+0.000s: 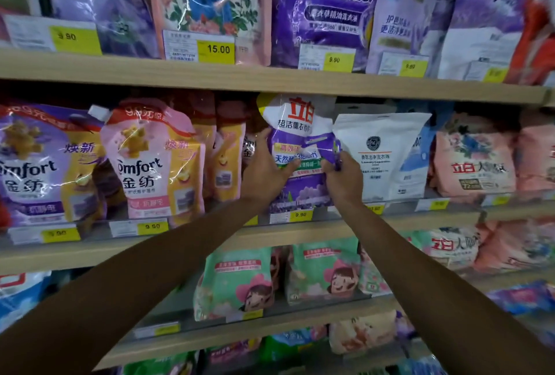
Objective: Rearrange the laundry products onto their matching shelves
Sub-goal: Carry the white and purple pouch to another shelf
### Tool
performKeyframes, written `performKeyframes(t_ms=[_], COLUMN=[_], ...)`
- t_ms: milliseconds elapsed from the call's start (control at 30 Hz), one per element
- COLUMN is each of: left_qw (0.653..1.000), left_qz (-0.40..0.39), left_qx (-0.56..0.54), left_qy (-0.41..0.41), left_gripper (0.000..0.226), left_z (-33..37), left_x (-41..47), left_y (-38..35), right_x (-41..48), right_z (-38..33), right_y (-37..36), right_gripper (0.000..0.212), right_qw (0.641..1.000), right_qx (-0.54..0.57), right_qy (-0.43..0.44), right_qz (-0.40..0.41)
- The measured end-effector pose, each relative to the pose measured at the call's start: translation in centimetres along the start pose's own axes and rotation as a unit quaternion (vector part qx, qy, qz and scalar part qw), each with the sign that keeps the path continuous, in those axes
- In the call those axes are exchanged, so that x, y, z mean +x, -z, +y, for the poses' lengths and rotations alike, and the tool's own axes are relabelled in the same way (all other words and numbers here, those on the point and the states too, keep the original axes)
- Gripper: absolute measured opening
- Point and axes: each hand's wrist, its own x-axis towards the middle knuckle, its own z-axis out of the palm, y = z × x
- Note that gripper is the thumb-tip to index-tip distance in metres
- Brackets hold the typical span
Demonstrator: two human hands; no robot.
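A purple and white detergent pouch with red characters stands upright on the middle shelf. My left hand grips its left side, thumb across the front. My right hand pinches its right edge. The pouch sits between orange and pink Comfort refill pouches on its left and a white laundry capsule bag on its right. Its bottom is hidden behind a price tag strip.
The top shelf carries lavender and floral pouches. Pink bags fill the right of the middle shelf, purple and pink Comfort pouches its left. Green bags stand on the shelf below. Yellow price tags line every edge.
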Motion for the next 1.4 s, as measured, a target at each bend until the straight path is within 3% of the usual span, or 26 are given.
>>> performKeyframes(t_ms=[100, 467, 533, 633, 700, 833, 933, 1100, 1400], left_qw=[1.000, 0.999, 0.999, 0.997, 0.994, 0.981, 0.978, 0.984, 0.985], left_qz=[-0.022, -0.032, -0.047, -0.076, -0.104, -0.183, -0.207, -0.180, -0.125], left_qx=[-0.010, 0.013, 0.016, -0.001, -0.010, -0.045, -0.028, 0.000, 0.110], left_qy=[-0.008, -0.010, -0.008, 0.005, 0.002, -0.035, -0.024, -0.008, 0.041], left_gripper=[0.078, 0.084, 0.083, 0.087, 0.095, 0.108, 0.127, 0.135, 0.129], left_z=[-1.5, -4.5, -5.2, -5.8, -5.9, -5.8, -6.6, -7.8, -6.5], left_x=[0.9, 2.9, 2.8, 2.1, 1.9, 1.4, 0.8, 0.1, -0.1], left_y=[-0.6, -2.9, -3.0, -2.7, -2.2, -0.9, -0.5, -1.2, -2.4], right_x=[0.8, 0.7, 0.1, -0.6, -1.1, -1.4, -2.2, -2.9, -1.1], right_z=[0.5, 2.2, 2.0, 2.4, 2.1, 2.3, 2.0, 2.6, 3.1], right_y=[-0.8, -1.5, -1.3, -1.2, -1.0, -1.1, -1.4, -1.6, -1.5], right_gripper=[0.021, 0.033, 0.054, 0.109, 0.118, 0.109, 0.090, 0.058, 0.048], right_qw=[1.000, 0.998, 0.994, 0.988, 0.983, 0.967, 0.951, 0.963, 0.963], right_qx=[0.020, -0.017, 0.030, -0.023, -0.087, -0.201, -0.276, -0.240, -0.213], right_qy=[-0.008, -0.025, 0.006, 0.037, 0.041, 0.096, 0.115, 0.095, 0.101], right_qz=[0.004, -0.064, -0.107, -0.146, -0.158, -0.125, -0.073, -0.081, -0.128])
